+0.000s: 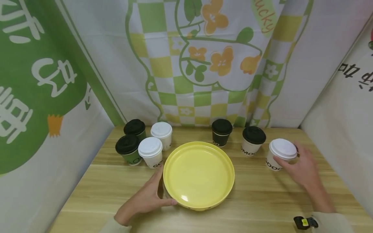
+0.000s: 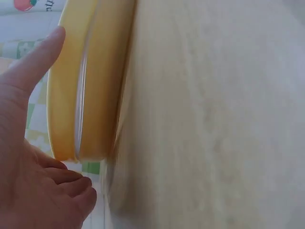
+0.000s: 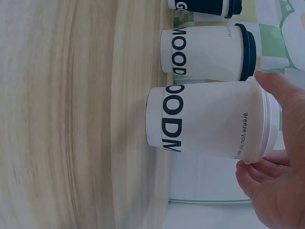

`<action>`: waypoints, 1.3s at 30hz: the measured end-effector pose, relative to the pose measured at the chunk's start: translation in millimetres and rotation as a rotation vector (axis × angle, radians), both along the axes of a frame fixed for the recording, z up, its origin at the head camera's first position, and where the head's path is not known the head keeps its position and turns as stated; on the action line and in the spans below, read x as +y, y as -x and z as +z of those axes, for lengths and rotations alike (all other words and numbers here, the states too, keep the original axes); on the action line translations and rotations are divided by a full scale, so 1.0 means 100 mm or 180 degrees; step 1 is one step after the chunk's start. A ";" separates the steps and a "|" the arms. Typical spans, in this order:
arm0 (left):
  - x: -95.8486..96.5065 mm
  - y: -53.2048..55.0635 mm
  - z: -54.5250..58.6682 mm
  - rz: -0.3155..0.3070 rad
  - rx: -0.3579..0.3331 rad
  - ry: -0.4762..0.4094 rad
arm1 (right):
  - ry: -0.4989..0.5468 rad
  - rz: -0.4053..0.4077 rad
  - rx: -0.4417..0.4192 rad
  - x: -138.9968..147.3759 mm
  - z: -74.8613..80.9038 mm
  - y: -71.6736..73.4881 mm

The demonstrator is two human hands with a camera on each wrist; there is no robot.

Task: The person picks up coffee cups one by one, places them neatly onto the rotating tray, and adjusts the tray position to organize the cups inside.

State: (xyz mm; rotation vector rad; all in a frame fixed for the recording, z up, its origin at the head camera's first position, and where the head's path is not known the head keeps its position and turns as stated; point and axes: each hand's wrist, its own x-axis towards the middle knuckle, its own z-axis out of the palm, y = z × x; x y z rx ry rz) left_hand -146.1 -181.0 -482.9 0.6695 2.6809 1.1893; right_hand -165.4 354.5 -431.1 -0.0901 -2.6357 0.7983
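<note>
A yellow round tray (image 1: 199, 174), with a seam running round its side in the left wrist view, sits on the wooden table. At its left edge my left hand (image 1: 148, 195) is spread, thumb tip at the near rim and fingers along the side. On the right, a white paper coffee cup (image 1: 274, 163) with a white lid stands upright. My right hand (image 1: 304, 165) grips it at the lid, thumb on one side and fingers on the other, as the right wrist view shows. Beside it stands a white cup with a black lid (image 3: 202, 51).
Left of the tray stand two green cups with black lids (image 1: 128, 144) and two white cups with white lids (image 1: 150, 147). A dark cup (image 1: 222, 129) is behind the tray at right. Printed cloth (image 1: 204, 94) hangs behind the wooden table (image 1: 250, 207).
</note>
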 end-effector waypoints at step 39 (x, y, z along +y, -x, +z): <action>0.02 0.04 0.04 -0.0071 -0.0096 -0.0359 | 0.0666 0.1040 0.0833 -1.03 0.62 -0.04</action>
